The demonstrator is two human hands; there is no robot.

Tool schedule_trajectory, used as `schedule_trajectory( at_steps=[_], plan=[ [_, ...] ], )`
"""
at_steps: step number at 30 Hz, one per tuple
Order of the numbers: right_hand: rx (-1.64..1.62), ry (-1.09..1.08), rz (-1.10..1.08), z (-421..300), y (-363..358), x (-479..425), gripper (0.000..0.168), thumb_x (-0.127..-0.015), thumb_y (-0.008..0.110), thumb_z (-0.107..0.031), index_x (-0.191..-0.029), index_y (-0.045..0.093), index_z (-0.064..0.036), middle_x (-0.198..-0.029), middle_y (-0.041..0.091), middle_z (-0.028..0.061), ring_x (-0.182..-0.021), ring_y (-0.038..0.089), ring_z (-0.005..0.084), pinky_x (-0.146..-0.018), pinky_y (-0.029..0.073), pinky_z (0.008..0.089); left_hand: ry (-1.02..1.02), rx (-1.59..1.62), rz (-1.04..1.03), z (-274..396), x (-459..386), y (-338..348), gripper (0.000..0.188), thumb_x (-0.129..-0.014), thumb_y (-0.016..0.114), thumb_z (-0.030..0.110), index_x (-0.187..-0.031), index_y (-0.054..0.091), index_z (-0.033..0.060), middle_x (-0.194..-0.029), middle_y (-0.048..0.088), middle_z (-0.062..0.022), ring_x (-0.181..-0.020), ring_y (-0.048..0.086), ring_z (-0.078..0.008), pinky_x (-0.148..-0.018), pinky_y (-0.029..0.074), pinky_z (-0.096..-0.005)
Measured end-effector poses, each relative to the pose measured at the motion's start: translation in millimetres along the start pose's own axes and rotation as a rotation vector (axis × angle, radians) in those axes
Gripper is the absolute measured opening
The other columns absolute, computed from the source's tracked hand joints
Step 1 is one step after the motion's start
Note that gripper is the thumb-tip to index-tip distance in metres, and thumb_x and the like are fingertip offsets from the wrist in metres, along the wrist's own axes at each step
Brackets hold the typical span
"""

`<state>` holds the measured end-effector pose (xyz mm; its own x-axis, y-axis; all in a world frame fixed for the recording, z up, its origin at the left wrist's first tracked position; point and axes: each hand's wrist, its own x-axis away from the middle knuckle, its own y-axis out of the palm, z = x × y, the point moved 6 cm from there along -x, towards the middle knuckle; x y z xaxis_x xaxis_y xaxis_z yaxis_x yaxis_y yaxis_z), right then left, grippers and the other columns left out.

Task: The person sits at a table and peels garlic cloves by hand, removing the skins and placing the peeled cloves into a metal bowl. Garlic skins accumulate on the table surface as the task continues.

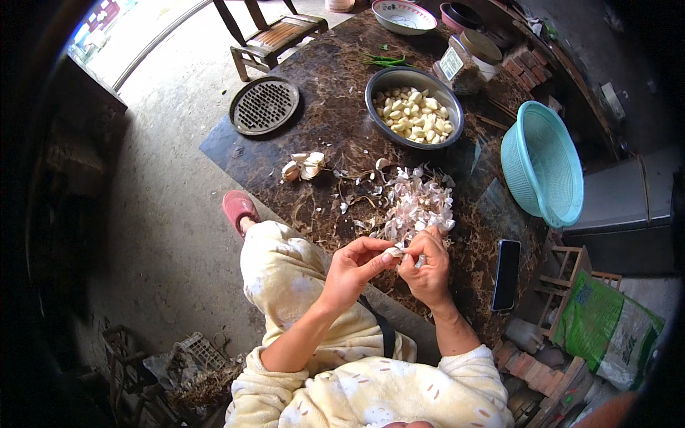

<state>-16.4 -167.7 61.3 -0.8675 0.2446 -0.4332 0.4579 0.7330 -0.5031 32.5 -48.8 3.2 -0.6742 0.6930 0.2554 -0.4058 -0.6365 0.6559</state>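
Observation:
Between the fingertips of my left hand is a pale garlic clove. The fingers of my right hand pinch at the clove's right end, with a bit of whitish skin by them. Just beyond both hands lies a heap of papery garlic skins. One unpeeled clove rests at the heap's far edge. Further left sits a small cluster of unpeeled garlic cloves. A metal bowl behind the heap holds many peeled cloves.
The dark marbled table carries a round perforated tray, green chilies, an enamel basin, lidded containers, a turquoise plastic basket and a smartphone. A wooden chair stands beyond the table; a green sack is at right.

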Motion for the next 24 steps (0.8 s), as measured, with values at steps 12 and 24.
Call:
schedule_trajectory(
  at_steps=[12,24],
  plan=[
    [-0.888,0.473,-0.076,27,19,17,0.008,-0.081,0.052,-0.004,-0.08,0.044,-0.004,-0.08,0.041,0.0013,-0.072,0.039,0.0081,-0.066,0.034,0.0213,-0.087,0.139,-0.222,1,1,10,0.026,-0.093,0.05,0.015,-0.114,0.051,-0.0001,-0.09,0.058,-0.0039,-0.077,0.057,-0.0102,-0.07,0.047,-0.0232],
    [-0.034,0.102,0.169,18,-29,4,0.003,-0.079,0.052,-0.004,-0.077,0.05,-0.003,-0.078,0.047,0.0077,-0.075,0.042,0.0205,-0.072,0.035,0.032,-0.064,0.369,0.014,4,-9,-3,0.019,-0.092,0.052,0.013,-0.108,0.051,0.0023,-0.1,0.059,-0.0104,-0.074,0.059,-0.0105,-0.07,0.051,-0.022]
  ],
)
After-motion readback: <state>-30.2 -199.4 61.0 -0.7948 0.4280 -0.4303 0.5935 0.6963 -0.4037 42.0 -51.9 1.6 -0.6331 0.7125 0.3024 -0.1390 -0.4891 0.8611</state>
